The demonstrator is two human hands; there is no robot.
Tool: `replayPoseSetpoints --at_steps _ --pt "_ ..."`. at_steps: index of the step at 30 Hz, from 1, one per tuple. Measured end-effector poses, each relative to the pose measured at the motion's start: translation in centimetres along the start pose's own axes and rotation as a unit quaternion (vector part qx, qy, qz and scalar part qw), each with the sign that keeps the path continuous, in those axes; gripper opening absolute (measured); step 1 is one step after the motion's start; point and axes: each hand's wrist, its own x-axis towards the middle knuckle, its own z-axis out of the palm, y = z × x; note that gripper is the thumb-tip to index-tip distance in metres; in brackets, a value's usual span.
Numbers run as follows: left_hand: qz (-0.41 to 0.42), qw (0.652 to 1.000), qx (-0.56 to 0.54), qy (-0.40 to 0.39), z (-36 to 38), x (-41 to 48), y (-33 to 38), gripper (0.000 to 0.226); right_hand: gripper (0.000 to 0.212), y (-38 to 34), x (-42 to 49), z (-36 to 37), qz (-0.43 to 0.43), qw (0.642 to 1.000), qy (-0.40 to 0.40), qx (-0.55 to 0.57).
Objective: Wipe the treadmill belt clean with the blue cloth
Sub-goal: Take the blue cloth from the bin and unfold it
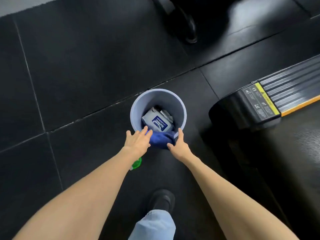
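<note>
The dark blue cloth hangs crumpled over the near rim of the grey bucket, beside the treadmill belt. The left hand lays straight, spread fingers on it. The right hand pinches its edge between thumb and forefinger.

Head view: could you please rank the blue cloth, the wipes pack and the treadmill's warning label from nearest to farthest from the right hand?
From the right hand:
1. The blue cloth: touching it, on the near bucket rim.
2. The wipes pack: inside the bucket, just beyond.
3. The warning label: far right, on the treadmill.
</note>
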Motion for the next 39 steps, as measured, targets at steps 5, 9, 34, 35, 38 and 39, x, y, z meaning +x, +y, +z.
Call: replayPoseSetpoints --at_steps 5,9,34,35,38,39 --pt "0.016 0.995 0.054 0.080 0.6 2.6 0.3 0.022 0.077 -0.8 3.5 1.8 0.128 0.978 0.101 0.130" --pt "0.044 0.989 0.098 0.104 -0.8 2.6 0.4 0.026 0.057 -1.3 3.6 0.6 0.195 0.973 0.082 0.090" --pt "0.192 0.907 -0.374 -0.018 -47.3 -16.2 39.2 0.013 0.023 -1.6 -34.3 -49.0 -0.048 0.810 0.374 0.449" --pt "0.199 0.903 -0.379 -0.038 -49.0 -17.4 42.0 0.021 0.021 -0.9 -36.4 -51.4 -0.050 0.800 0.391 0.451" --pt "0.204 0.893 -0.384 -0.112 -53.8 -21.7 50.3 0.023 0.023 2.1 -42.3 -58.3 -0.060 0.761 0.454 0.460" --pt "0.200 0.892 -0.381 -0.139 -55.0 -23.2 52.9 0.023 0.027 3.1 -44.2 -60.2 -0.058 0.754 0.468 0.457"
